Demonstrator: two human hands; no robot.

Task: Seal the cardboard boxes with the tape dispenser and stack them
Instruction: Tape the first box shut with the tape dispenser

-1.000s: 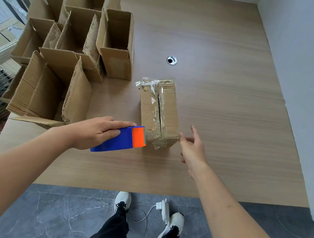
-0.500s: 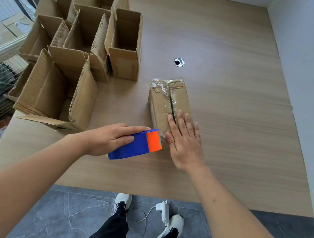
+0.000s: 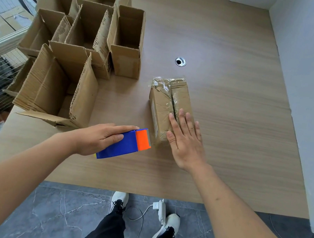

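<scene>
- The left hand (image 3: pixel 99 138) is curled over the top of the blue and orange tape dispenser (image 3: pixel 125 144), index finger laid straight along its upper edge, thumb wrapped on the near side.
- The dispenser's orange end, with its toothed cutter, points right toward the near end of the closed box (image 3: pixel 169 108); it sits just beside that box, and whether it touches the cardboard cannot be told.
- The right hand (image 3: pixel 184 139) lies flat on the near part of the closed box's top, fingers straight and slightly spread, holding nothing (palm down, fingertips toward the far end).
- The closed box lies lengthwise near the middle of the wooden surface (image 3: pixel 232 130), its flaps meeting in a seam along the top; crinkled clear tape covers its far end and runs along the seam.
- A cluster of open boxes (image 3: pixel 85 45) stands on the left and far-left part of the surface, flaps up, pressed against one another; the nearest one (image 3: pixel 54 84) reaches the left near edge.
- A round metal cable grommet (image 3: pixel 180 61) is set in the surface beyond the closed box.
- Below the near edge, white shoes, dark trousers and a white power strip (image 3: pixel 160 210) with its cord show on the grey tiled floor.
</scene>
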